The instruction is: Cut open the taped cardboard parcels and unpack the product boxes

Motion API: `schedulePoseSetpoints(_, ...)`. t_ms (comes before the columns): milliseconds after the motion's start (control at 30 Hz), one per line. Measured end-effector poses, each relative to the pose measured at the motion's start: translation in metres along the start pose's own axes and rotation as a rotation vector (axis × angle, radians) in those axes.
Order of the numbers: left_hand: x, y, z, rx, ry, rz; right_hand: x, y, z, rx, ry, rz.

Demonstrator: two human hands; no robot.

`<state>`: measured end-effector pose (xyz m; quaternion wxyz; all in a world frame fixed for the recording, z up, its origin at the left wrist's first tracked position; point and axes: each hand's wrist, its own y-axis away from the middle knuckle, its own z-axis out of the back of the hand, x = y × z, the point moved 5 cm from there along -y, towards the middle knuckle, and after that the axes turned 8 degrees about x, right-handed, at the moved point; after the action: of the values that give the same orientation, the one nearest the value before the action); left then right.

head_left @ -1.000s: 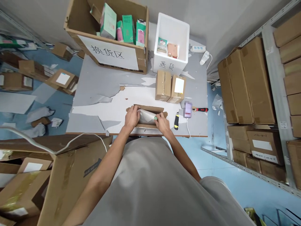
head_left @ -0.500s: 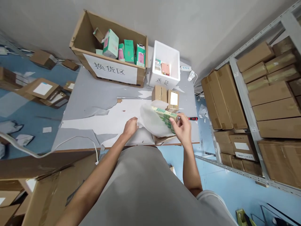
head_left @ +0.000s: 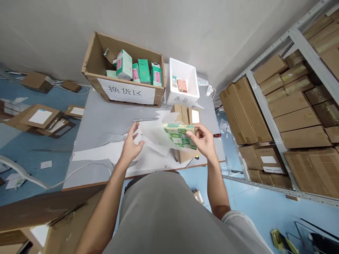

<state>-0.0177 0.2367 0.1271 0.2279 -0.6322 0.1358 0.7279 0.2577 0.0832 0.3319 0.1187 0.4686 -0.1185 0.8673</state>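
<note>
My right hand (head_left: 203,141) grips a flat green-and-cream printed box (head_left: 180,135) at its right end, thumb on the near face. A translucent white plastic bag (head_left: 155,135) hangs off the left side of this box; whether the box is partly inside cannot be made out. To the left of the bag, my left hand (head_left: 130,145) is open with fingers spread, holding nothing. Beneath the green box, a brown carton (head_left: 182,155) rests at the table's front edge. Two small brown cartons (head_left: 182,112) stand just behind.
A large carton (head_left: 127,97) of green boxes stands at the back left, beside a white foam box (head_left: 182,98) with small packs inside. A red-and-black tool (head_left: 217,135) lies on the right. Shelves of cartons (head_left: 291,109) flank the table (head_left: 90,121). A white cable (head_left: 66,180) crosses the front left.
My left hand has let go of the plastic bag and moved left, its fingers opening. More of the green box's printed face now shows in my right hand. The view has tilted.
</note>
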Motion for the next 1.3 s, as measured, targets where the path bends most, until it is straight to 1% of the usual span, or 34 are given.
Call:
schedulePoseSetpoints(33, -0.012, 0.002, 0.011, -0.053, 0.009, -0.052, 0.005, -0.004, -0.008, 0.043, 0.031, 0.024)
schedulePoseSetpoints(67, -0.024, 0.004, 0.018, -0.065, 0.006, -0.098, 0.009, -0.009, -0.016, 0.087, 0.058, 0.044)
schedulePoseSetpoints(133, -0.048, 0.005, 0.02, 0.004, -0.042, -0.144, 0.015, -0.018, -0.033, 0.177, 0.098, 0.073)
schedulePoseSetpoints(200, -0.058, 0.004, 0.016, 0.079, -0.091, -0.124, 0.021, -0.026, -0.048, 0.258, 0.131, 0.095)
schedulePoseSetpoints(233, -0.057, 0.003, 0.014, 0.098, -0.101, -0.093, 0.023, -0.03, -0.053, 0.29, 0.146, 0.104)
schedulePoseSetpoints(300, -0.041, 0.003, 0.014, 0.119, -0.107, 0.0, 0.027, -0.037, -0.06, 0.335, 0.181, 0.115)
schedulePoseSetpoints(367, -0.015, 0.005, 0.016, 0.142, -0.146, 0.116, 0.03, -0.043, -0.063, 0.357, 0.22, 0.117)
schedulePoseSetpoints(433, 0.012, 0.008, 0.02, 0.188, -0.236, 0.235, 0.034, -0.048, -0.063, 0.361, 0.255, 0.121)
schedulePoseSetpoints(500, 0.033, 0.012, 0.023, 0.273, -0.338, 0.328, 0.037, -0.052, -0.061, 0.357, 0.273, 0.125)
schedulePoseSetpoints(533, 0.039, 0.013, 0.023, 0.321, -0.372, 0.357, 0.039, -0.054, -0.06, 0.356, 0.274, 0.126)
schedulePoseSetpoints(600, 0.042, 0.013, 0.024, 0.382, -0.38, 0.382, 0.04, -0.058, -0.059, 0.358, 0.264, 0.124)
schedulePoseSetpoints(633, 0.039, 0.011, 0.025, 0.383, -0.345, 0.375, 0.041, -0.059, -0.058, 0.359, 0.252, 0.121)
schedulePoseSetpoints(700, 0.027, 0.007, 0.026, 0.371, -0.189, 0.325, 0.039, -0.063, -0.057, 0.366, 0.213, 0.108)
schedulePoseSetpoints(767, 0.011, 0.003, 0.025, 0.399, 0.069, 0.28, 0.035, -0.067, -0.057, 0.371, 0.165, 0.09)
schedulePoseSetpoints(833, 0.0, 0.002, 0.022, 0.418, 0.33, 0.307, 0.029, -0.071, -0.058, 0.34, 0.135, 0.069)
schedulePoseSetpoints(900, -0.004, 0.004, 0.019, 0.371, 0.499, 0.396, 0.022, -0.075, -0.059, 0.254, 0.144, 0.044)
schedulePoseSetpoints(1000, -0.001, 0.01, 0.012, 0.262, 0.621, 0.481, 0.01, -0.078, -0.062, 0.096, 0.203, 0.013)
schedulePoseSetpoints(1067, 0.003, 0.014, 0.007, 0.187, 0.688, 0.489, 0.002, -0.075, -0.064, -0.014, 0.247, 0.017)
schedulePoseSetpoints(1167, 0.011, 0.019, 0.0, 0.079, 0.783, 0.479, -0.011, -0.063, -0.067, -0.167, 0.277, 0.041)
schedulePoseSetpoints(1233, 0.016, 0.022, -0.004, 0.035, 0.823, 0.475, -0.021, -0.052, -0.075, -0.185, 0.243, 0.024)
schedulePoseSetpoints(1300, 0.02, 0.023, -0.005, 0.004, 0.836, 0.473, -0.029, -0.042, -0.087, -0.151, 0.184, -0.021)
